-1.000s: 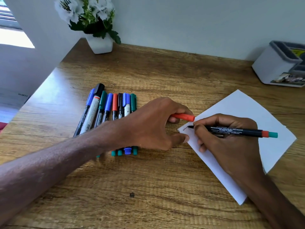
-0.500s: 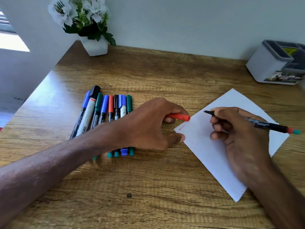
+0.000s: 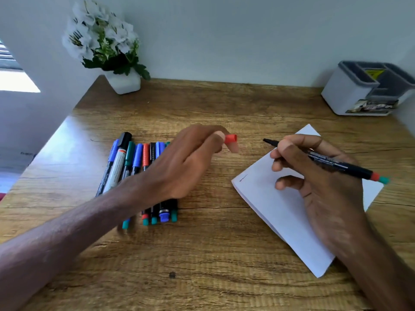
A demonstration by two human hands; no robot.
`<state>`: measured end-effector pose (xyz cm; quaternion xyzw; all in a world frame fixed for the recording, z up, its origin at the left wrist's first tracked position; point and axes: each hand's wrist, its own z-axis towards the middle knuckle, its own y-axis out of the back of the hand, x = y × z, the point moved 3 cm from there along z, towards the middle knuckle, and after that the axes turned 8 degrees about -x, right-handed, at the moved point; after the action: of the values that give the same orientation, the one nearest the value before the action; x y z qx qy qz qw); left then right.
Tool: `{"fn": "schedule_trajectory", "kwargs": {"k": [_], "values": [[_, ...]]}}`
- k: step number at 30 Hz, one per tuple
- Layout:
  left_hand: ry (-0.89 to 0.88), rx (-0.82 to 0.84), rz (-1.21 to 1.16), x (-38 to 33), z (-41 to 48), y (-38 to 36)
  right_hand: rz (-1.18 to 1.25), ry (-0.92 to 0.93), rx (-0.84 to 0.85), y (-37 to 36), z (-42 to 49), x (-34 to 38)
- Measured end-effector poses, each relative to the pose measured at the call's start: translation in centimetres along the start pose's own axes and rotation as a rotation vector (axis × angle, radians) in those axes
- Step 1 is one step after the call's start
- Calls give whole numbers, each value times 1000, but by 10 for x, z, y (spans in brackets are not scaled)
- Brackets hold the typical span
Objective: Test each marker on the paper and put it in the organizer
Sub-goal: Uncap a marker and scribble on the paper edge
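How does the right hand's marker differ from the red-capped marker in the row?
The held marker is uncapped, tip bare; the row marker wears its red cap. The right hand grips the held marker clear of the paper; the row marker lies on the table. Both have a red band and teal end.

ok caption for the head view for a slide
Right hand holds the uncapped marker; left hand pinches its red cap.
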<state>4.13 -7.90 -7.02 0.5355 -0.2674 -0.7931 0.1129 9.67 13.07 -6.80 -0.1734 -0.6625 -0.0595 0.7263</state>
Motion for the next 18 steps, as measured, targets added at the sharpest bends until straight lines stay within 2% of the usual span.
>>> {"fn": "schedule_trajectory", "kwargs": {"k": [2,6,10,18], "values": [[-7,-16,-7,5,3,2,66,-42,47,-1,-1,0],[-65,59,-62,5,7,-1,124,-42,139,-3,-4,2],[-84,116,-151,6,8,-4,130,-41,144,-3,-4,2],[-103,104,-184,2,8,-3,140,-37,132,-2,-3,2]]}}
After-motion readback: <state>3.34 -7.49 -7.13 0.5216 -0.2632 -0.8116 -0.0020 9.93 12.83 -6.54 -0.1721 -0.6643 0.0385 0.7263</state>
